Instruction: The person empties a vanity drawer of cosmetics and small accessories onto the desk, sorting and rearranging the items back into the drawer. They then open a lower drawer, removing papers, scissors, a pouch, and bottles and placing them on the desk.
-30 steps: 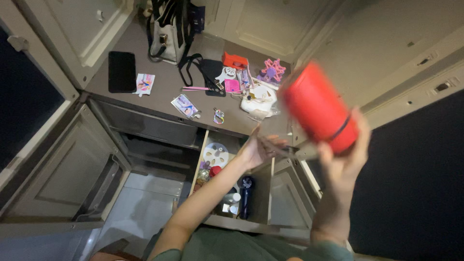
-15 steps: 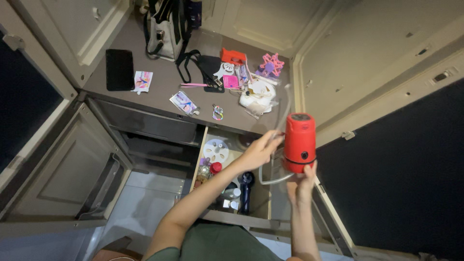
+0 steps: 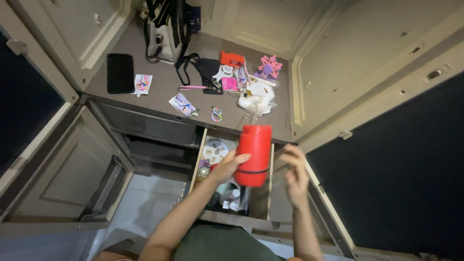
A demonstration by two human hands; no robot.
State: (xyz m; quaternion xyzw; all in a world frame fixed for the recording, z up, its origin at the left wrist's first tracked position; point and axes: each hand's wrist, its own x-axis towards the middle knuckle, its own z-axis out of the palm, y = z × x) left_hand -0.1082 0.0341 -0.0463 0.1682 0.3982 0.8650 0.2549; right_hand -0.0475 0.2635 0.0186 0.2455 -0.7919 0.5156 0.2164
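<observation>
Below, over an open drawer (image 3: 263, 203), the left hand (image 3: 226, 166) holds a red cylinder (image 3: 253, 154) with a dark band near its lower end. Fingers wrap its left side, thumb up along the body; grip is closed on it. Cylinder upright, slightly tilted, held above the drawer's middle, its top reaching toward the counter edge.

Right hand (image 3: 295, 174) just to the right of the cylinder, apart from it, blurred. Fingers loosely curled, holding nothing that can be made out.

Drawer contents: a white round disc (image 3: 215, 151) at the back left, small bottles and dark items nearer the front, too cluttered to tell apart.

Brown counter (image 3: 159, 96) above the drawer carries a flat black phone (image 3: 120, 73) at far left, a small printed card (image 3: 142, 83) just beside it, a grey bag (image 3: 163, 34) with dark straps at the back, a black face mask (image 3: 208, 70), an orange box (image 3: 232, 59), a pink toy (image 3: 269, 66), and crumpled white plastic (image 3: 255, 102) near the front edge.

Left of the drawer, a cabinet door (image 3: 63, 179) stands open.
</observation>
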